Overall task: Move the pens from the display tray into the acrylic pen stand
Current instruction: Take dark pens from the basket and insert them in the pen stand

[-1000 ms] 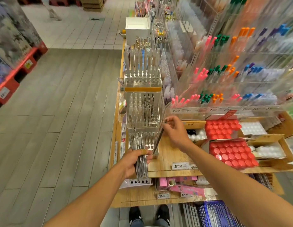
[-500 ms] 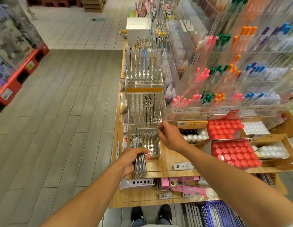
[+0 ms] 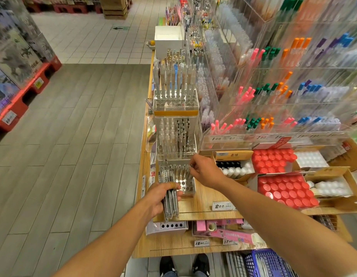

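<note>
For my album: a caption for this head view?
Left hand grips pens; right hand slots one into acrylic stand.

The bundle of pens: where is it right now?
Head view, lower centre: the left hand grips the bundle of pens just in front of the acrylic pen stand.

Materials noted: clear plastic, glossy metal, matt wood.
Acrylic pen stand (image 3: 183, 176) is seen as clear and glossy; pens (image 3: 170, 198) shiny, metallic-looking; at 5 o'clock, wood-grain shelf (image 3: 199, 202) matt.

Shop aisle | grey wood-plank floor (image 3: 73, 156) meets pale tile floor (image 3: 89, 43) farther back | red pallets (image 3: 24, 96) along left | tiered wooden shelf (image 3: 201, 202) on right | even indoor light
</note>
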Demonstrator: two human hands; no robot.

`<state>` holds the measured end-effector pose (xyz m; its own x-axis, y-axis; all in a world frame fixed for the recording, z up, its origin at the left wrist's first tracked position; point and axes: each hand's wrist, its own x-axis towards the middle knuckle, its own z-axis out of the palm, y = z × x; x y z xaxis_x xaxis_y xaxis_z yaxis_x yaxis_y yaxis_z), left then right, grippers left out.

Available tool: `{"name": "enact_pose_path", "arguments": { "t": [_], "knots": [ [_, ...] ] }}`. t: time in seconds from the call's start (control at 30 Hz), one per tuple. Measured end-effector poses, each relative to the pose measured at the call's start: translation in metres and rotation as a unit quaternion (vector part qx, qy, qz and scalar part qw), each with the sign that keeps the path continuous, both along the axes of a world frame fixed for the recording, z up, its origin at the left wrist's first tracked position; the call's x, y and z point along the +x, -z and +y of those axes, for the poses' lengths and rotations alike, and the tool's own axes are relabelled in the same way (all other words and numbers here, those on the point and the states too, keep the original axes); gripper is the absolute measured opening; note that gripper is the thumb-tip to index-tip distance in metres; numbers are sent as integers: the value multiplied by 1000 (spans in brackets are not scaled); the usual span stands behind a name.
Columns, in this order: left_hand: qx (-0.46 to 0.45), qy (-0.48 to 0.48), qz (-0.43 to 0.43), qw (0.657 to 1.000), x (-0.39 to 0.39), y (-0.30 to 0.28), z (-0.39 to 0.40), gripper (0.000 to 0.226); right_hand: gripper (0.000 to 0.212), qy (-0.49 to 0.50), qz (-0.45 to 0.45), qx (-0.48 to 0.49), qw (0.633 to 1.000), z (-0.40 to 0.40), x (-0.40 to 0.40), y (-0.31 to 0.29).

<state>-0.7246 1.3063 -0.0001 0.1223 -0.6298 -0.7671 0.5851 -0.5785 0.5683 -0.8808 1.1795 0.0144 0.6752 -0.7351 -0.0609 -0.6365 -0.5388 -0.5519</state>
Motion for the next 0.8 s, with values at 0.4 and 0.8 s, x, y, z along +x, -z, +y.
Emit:
{"name": "enact_pose_path", "arguments": {
  "t": [0.4, 0.8],
  "knots": [
    [-1, 12, -17, 1000, -2, -12, -1, 25, 19, 33, 74, -120, 989, 25, 14, 10],
    [-26, 7, -10, 1000, -11, -17, 5, 44, 20, 74, -132, 316, 937, 32, 16, -26]
  ]
}}
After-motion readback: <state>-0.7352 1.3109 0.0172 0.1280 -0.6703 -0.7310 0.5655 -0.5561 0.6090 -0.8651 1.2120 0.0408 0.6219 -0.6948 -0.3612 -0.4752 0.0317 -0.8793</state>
